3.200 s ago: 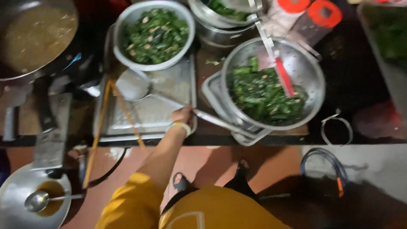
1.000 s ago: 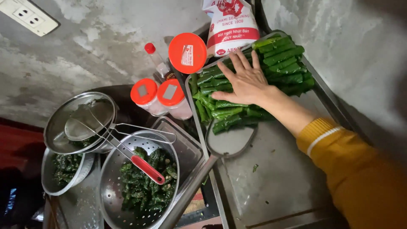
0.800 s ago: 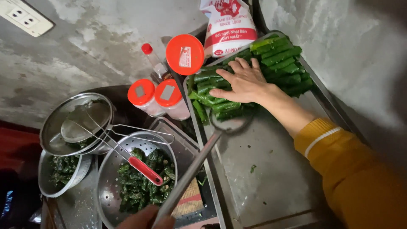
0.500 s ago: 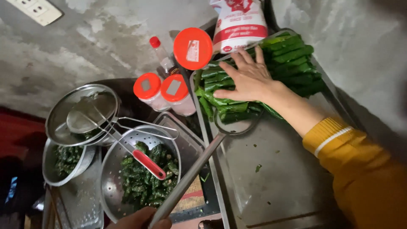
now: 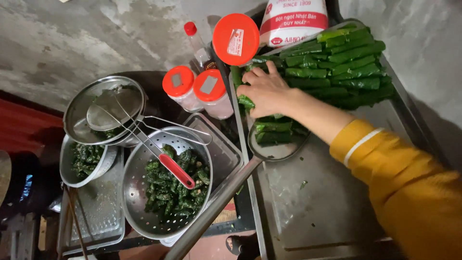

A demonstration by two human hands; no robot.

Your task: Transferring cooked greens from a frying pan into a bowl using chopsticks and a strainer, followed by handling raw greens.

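Nearest you, a long metal handle (image 5: 211, 212) runs up from the bottom edge to a flat ladle bowl (image 5: 275, 148) lying on the steel tray (image 5: 317, 207). Your left hand is out of view, so you cannot tell what it grips. Your right hand (image 5: 267, 91), in a yellow sleeve (image 5: 409, 183), reaches across the tray and curls its fingers over the near end of the green leaf rolls (image 5: 337, 67), pressing a few of them. A couple of rolls (image 5: 272, 132) sit right at the ladle's rim, touching it.

To the left, a perforated metal colander (image 5: 166, 185) holds dark cooked leaf rolls, and a red-handled wire skimmer (image 5: 175, 169) lies across it. Beside that, a smaller steel bowl (image 5: 86, 161) holds more dark greens, with a mesh strainer (image 5: 108, 110) resting above it. Both stand on a lower perforated tray (image 5: 96, 216).

Farther off, two jars with red lids (image 5: 195, 86) stand just beside the steel tray's corner, hemming in your hand's left side. Behind them stands a slim bottle with a red cap (image 5: 195, 38), then a larger round red lid (image 5: 236, 38) with a white label. At the far edge, a white and red bag (image 5: 293, 21) with printed lettering leans against the grey concrete wall (image 5: 72, 38).
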